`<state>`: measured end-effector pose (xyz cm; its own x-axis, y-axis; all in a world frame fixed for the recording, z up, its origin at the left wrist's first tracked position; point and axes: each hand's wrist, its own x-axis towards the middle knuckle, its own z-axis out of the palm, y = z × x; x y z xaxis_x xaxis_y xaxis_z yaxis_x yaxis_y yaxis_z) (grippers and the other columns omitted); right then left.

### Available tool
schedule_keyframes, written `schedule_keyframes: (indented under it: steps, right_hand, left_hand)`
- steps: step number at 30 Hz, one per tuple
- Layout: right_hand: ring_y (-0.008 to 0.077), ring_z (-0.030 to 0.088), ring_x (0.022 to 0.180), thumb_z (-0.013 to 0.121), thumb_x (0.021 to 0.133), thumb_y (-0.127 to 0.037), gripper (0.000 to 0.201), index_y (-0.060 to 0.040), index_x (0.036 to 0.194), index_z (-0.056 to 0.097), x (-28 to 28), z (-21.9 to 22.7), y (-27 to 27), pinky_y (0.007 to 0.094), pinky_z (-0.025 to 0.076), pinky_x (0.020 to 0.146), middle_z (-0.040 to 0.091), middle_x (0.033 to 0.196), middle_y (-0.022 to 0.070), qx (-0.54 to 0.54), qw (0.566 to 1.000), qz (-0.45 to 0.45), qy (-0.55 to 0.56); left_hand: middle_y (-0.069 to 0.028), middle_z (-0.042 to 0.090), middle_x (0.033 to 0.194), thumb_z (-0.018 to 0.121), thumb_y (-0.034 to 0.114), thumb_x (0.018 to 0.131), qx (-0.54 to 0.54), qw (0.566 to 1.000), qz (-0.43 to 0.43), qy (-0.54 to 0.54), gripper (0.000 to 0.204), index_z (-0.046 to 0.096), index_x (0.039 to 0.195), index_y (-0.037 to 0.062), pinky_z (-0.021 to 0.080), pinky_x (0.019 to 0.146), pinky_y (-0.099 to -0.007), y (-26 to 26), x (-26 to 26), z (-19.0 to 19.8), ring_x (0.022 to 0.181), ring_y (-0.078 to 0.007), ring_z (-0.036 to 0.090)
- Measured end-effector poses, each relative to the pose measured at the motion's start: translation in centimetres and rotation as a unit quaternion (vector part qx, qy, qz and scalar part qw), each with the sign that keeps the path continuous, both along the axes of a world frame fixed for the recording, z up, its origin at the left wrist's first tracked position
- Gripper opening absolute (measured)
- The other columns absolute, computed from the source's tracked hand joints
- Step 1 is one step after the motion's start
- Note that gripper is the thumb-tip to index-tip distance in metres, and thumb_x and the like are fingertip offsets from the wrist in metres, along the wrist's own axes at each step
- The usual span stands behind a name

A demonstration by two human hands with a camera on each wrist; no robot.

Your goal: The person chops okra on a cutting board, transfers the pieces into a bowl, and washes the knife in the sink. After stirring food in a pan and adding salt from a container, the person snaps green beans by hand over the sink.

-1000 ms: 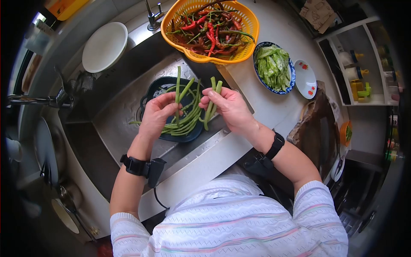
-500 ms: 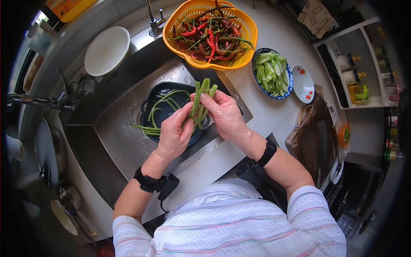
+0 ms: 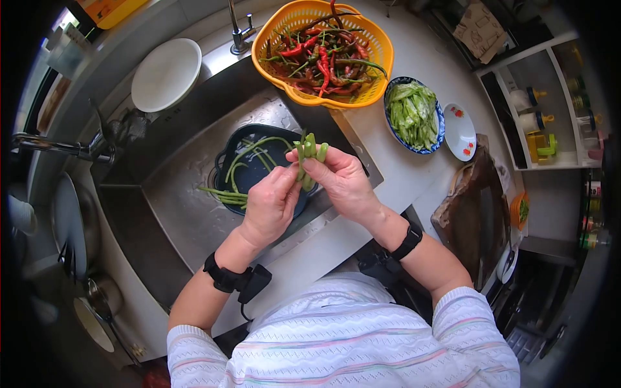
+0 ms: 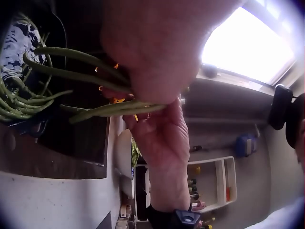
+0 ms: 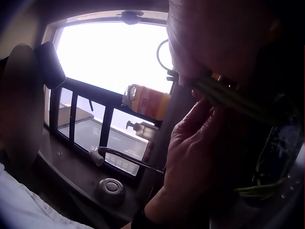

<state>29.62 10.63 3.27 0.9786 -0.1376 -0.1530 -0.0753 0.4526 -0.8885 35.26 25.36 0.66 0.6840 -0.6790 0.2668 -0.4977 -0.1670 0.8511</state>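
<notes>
A small bunch of long green beans (image 3: 312, 150) is held between the two hands, over the right side of a dark blue basin (image 3: 220, 158) in the sink. My right hand (image 3: 346, 184) grips the bunch, thumb on the near side, with the thick cut ends sticking up past its fingers. My left hand (image 3: 270, 200) pinches the beans just left of the right fingertips. In the left wrist view, bean lengths (image 4: 95, 113) stick out from the hands toward the basin. More long beans (image 3: 223, 195) lie in the basin, some hanging over its left rim.
A yellow basket (image 3: 381, 58) of red and dark chillies stands behind the sink (image 3: 168, 213). To the right are a blue-rimmed bowl (image 3: 414, 116) of sliced green vegetable, a flowered white dish (image 3: 459, 132) and a worn wooden board (image 3: 475, 213). A white plate (image 3: 167, 74) and faucet (image 3: 65, 147) are left.
The hands were apart, each holding beans; the left hand moved right to meet the right hand, gathering the beans into one bunch. Fewer beans now show over the basin. The bunch's ends have tipped.
</notes>
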Motion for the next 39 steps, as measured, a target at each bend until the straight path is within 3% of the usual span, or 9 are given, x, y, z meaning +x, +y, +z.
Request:
schedule_keyframes:
  steps: [2,8,12,14,18,22,28,35,39]
  right_hand:
    - [0.0109,0.056,0.1,0.054,0.092,-0.012,0.023,-0.0039,0.112,0.059,-0.1,-0.3,-0.2,0.0265,0.042,0.092,0.062,0.108,0.0062,-0.01,1.0,0.025,-0.001]
    - [0.0089,0.057,0.094,0.053,0.092,-0.012,0.02,-0.003,0.109,0.06,-0.1,-0.9,-0.1,0.0232,0.045,0.084,0.063,0.102,0.0049,-0.042,0.999,0.024,0.012]
    - [0.0079,0.056,0.088,0.053,0.092,-0.01,0.017,-0.0018,0.105,0.061,-0.4,-0.8,-0.3,0.0217,0.045,0.078,0.062,0.094,0.0018,-0.185,0.982,0.034,-0.033]
    - [0.0077,0.056,0.085,0.054,0.092,-0.01,0.017,-0.0011,0.104,0.061,-0.5,-0.6,-0.1,0.0216,0.045,0.076,0.061,0.09,0.0009,-0.221,0.973,0.043,-0.041]
    - [0.019,0.058,0.072,0.059,0.086,-0.007,0.016,0.0005,0.099,0.059,-0.2,0.2,0.2,0.0278,0.045,0.066,0.058,0.08,0.0094,-0.368,0.918,0.096,-0.108]
    - [0.0291,0.057,0.074,0.06,0.082,-0.008,0.014,-0.0007,0.094,0.059,0.4,0.3,0.3,0.034,0.046,0.066,0.056,0.078,0.0127,-0.459,0.861,0.156,-0.155]
    - [0.0291,0.058,0.078,0.061,0.077,-0.009,0.016,-0.0031,0.091,0.058,0.9,0.6,0.7,0.0382,0.046,0.069,0.057,0.078,0.0111,-0.552,0.779,0.221,-0.199]
    - [0.0286,0.058,0.078,0.062,0.076,-0.008,0.017,-0.0022,0.091,0.058,1.2,1.1,1.6,0.0382,0.046,0.07,0.057,0.078,0.011,-0.552,0.774,0.226,-0.214]
    - [0.0274,0.057,0.075,0.063,0.076,-0.005,0.021,-0.0033,0.097,0.059,1.1,0.9,2.0,0.0354,0.044,0.067,0.056,0.077,0.0096,-0.531,0.793,0.196,-0.223]
  left_hand:
    - [-0.013,0.055,0.084,0.057,-0.001,0.083,0.012,0.999,-0.007,-0.043,0.025,0.057,0.108,0.0005,0.044,0.059,-0.0313,0.1,0.1,-0.4,0.067,-0.0267,0.055]
    - [-0.0119,0.06,0.088,0.062,0.006,0.078,0.016,0.993,-0.012,-0.12,0.029,0.06,0.107,0.003,0.048,0.065,-0.035,0.4,1.2,0.1,0.074,-0.0291,0.059]
    - [-0.0099,0.063,0.086,0.063,0.005,0.08,-0.011,0.996,0.045,0.081,0.017,0.066,0.096,0.0023,0.048,0.067,-0.0279,2.2,3.6,2.7,0.076,-0.0203,0.062]
    - [-0.0096,0.063,0.085,0.062,0.005,0.081,-0.033,0.996,0.017,0.08,0.016,0.066,0.097,0.0017,0.048,0.065,-0.0272,2.5,4.5,4.7,0.073,-0.0177,0.062]
    - [-0.0062,0.062,0.078,0.064,0.007,0.082,0.076,0.992,-0.087,0.047,0.012,0.068,0.093,0.0024,0.045,0.062,-0.0232,2.9,5.4,8.1,0.074,-0.0129,0.058]
    - [-0.0074,0.059,0.069,0.066,0.01,0.074,0.195,0.968,-0.138,-0.073,0.011,0.068,0.084,0.0059,0.043,0.067,-0.0326,3.5,5.8,8.4,0.064,-0.0229,0.056]
    - [-0.0083,0.058,0.066,0.064,0.009,0.073,0.283,0.934,-0.2,-0.082,0.007,0.066,0.078,0.0045,0.041,0.069,-0.0348,4.3,5.2,7.6,0.064,-0.025,0.056]
    - [-0.0131,0.057,0.062,0.056,0.007,0.067,0.178,0.971,-0.148,-0.068,0.01,0.064,0.066,0.0009,0.048,0.055,-0.0349,5.2,4.6,6.8,0.057,-0.0288,0.057]
    - [-0.0109,0.056,0.059,0.056,0.009,0.069,0.097,0.989,-0.095,0.052,0.012,0.063,0.067,-0.0003,0.045,0.051,-0.0292,5.9,4.4,5.4,0.05,-0.0212,0.053]
